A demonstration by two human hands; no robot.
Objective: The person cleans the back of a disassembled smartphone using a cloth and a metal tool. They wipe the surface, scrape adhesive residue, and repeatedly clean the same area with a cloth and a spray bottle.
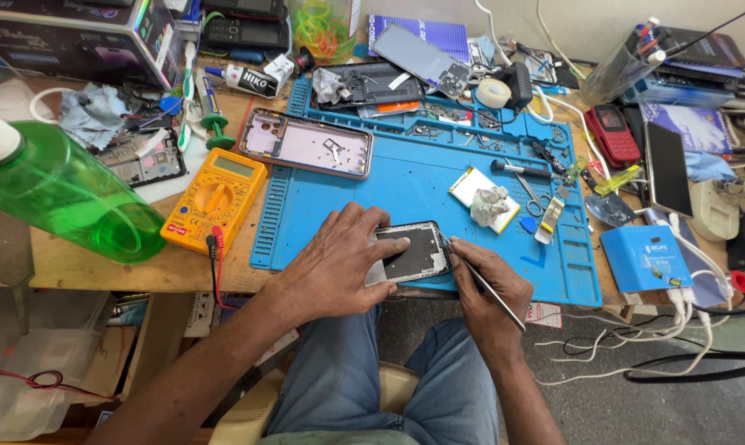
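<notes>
Phone frame [413, 254] half under fingers [380, 247]

Blue mat [405, 185], yellow multimeter [214, 200], green bottle [67, 194], perhaps lilac phone frame [306, 144]
</notes>
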